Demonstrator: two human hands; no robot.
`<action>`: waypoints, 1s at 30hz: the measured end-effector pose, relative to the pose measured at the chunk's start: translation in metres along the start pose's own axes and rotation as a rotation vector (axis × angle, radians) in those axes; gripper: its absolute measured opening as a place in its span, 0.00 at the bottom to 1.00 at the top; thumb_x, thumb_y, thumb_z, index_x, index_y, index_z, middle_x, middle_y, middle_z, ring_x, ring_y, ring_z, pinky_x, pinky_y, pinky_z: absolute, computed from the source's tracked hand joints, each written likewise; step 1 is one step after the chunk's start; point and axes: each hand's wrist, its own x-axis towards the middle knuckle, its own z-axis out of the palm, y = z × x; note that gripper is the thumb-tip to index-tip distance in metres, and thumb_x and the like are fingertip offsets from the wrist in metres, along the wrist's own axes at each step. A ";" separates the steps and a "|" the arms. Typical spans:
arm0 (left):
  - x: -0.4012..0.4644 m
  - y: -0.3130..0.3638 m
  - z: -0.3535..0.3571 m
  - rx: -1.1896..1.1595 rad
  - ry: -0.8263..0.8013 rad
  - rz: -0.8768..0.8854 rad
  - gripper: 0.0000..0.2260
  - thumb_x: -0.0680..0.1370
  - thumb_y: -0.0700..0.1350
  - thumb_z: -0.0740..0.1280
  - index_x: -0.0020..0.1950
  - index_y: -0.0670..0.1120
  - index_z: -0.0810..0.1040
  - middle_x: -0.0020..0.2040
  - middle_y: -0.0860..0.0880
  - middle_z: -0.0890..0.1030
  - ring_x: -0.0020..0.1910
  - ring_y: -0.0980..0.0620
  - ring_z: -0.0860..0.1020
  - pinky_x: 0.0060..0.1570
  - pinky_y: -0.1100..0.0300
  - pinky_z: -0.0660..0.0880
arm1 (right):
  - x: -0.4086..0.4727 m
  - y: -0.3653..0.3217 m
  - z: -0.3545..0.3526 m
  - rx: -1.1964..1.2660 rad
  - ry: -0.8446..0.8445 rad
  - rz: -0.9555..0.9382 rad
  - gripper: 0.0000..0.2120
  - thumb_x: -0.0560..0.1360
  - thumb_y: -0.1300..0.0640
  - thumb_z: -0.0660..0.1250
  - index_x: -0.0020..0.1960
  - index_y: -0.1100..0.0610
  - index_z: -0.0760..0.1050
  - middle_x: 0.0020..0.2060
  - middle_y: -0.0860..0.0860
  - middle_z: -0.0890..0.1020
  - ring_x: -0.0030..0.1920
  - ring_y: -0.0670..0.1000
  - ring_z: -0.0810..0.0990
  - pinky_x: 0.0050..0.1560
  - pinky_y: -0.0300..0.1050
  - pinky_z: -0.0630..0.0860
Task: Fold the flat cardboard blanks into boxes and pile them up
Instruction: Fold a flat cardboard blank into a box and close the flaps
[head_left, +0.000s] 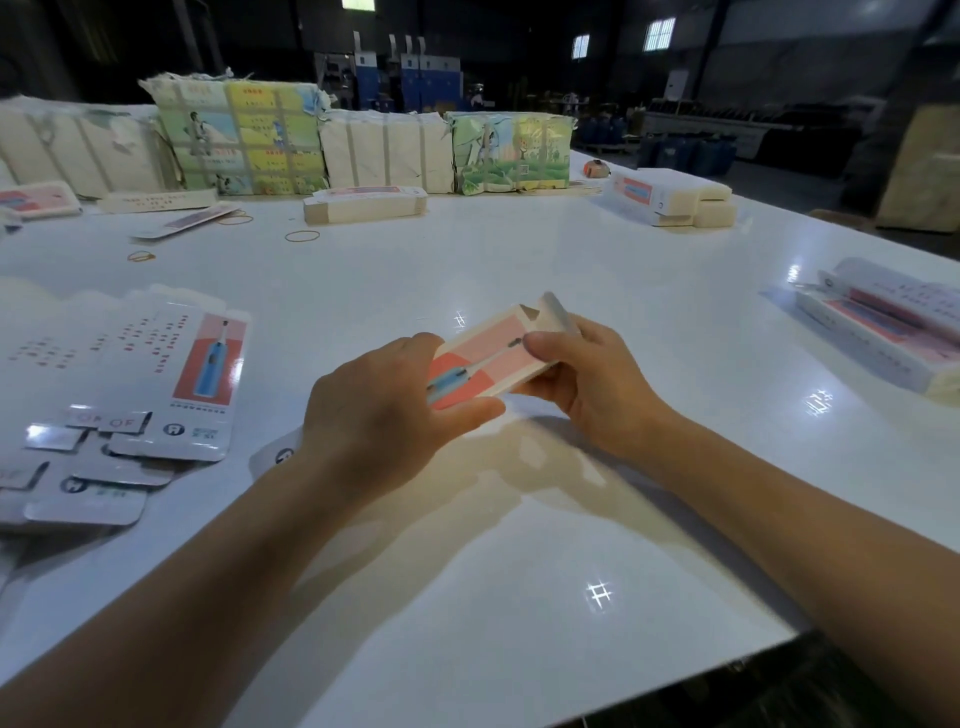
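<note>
Centrally, 1 part-folded box (483, 358) held above the white surface (519, 519): left hand (384, 410) grips its near end, right hand (582, 374) pinches its far end; flat blanks (130, 395) lie at left.

Strapped bundles of printed paper (241, 137) and plain white sheets (387, 150) line the far edge of a glossy white table (519, 519); loose rubber bands (302, 237) lie before them, an orange tape measure (594, 167) beyond, blue machinery (415, 78) in the dim hall behind.
</note>
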 end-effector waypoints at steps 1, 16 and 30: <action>0.000 0.000 0.001 -0.008 -0.007 0.001 0.32 0.63 0.73 0.52 0.55 0.52 0.70 0.46 0.58 0.71 0.35 0.54 0.73 0.30 0.67 0.66 | -0.002 0.002 0.001 -0.183 0.038 -0.096 0.05 0.76 0.64 0.62 0.49 0.60 0.77 0.38 0.51 0.84 0.42 0.53 0.83 0.43 0.48 0.81; -0.001 0.003 0.005 0.132 0.081 0.016 0.29 0.69 0.69 0.61 0.58 0.48 0.71 0.52 0.50 0.79 0.41 0.51 0.73 0.39 0.59 0.72 | -0.017 0.004 0.010 -0.866 0.041 -0.394 0.11 0.80 0.52 0.55 0.55 0.53 0.74 0.38 0.49 0.79 0.38 0.51 0.78 0.39 0.42 0.75; 0.000 -0.001 0.004 0.089 0.134 0.077 0.35 0.67 0.70 0.55 0.64 0.47 0.72 0.56 0.49 0.79 0.46 0.47 0.79 0.39 0.58 0.73 | -0.003 -0.004 0.006 -0.084 0.021 -0.062 0.19 0.79 0.63 0.56 0.41 0.55 0.85 0.40 0.53 0.85 0.42 0.52 0.82 0.47 0.47 0.81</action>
